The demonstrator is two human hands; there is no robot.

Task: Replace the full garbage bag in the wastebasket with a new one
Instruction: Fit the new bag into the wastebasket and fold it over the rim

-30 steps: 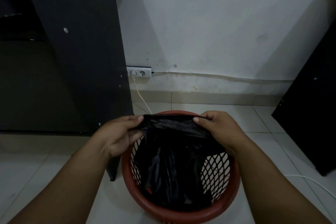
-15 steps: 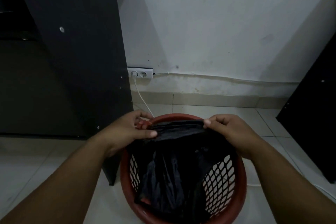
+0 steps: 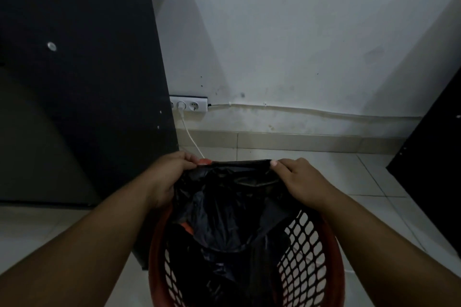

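Lower centre of frame: a round red plastic wastebasket with mesh walls (image 3: 336,262) stands on the pale tiled floor (image 3: 374,182). A black plastic garbage bag (image 3: 224,197) sits inside it, its body slack and crumpled down into the basket, its upper edge stretched along the far rim between both hands. Left hand (image 3: 169,177), left of centre: fingers curled over the far rim, thumb and fingertips pinching the bag's edge at the rim; a small patch of bare red rim shows just beside the fingertips. Right hand (image 3: 301,182), right of centre: thumb and curled fingers pinch the same bag edge, knuckles up, fingers close together. On the near right side the mesh is uncovered by the bag. Left part of frame: a tall dark furniture panel (image 3: 87,82). Right edge: another dark furniture piece (image 3: 439,169). Centre, low on the white wall (image 3: 299,32): a white socket strip (image 3: 192,106) with a white cable (image 3: 190,138) running down toward the basket's far rim.
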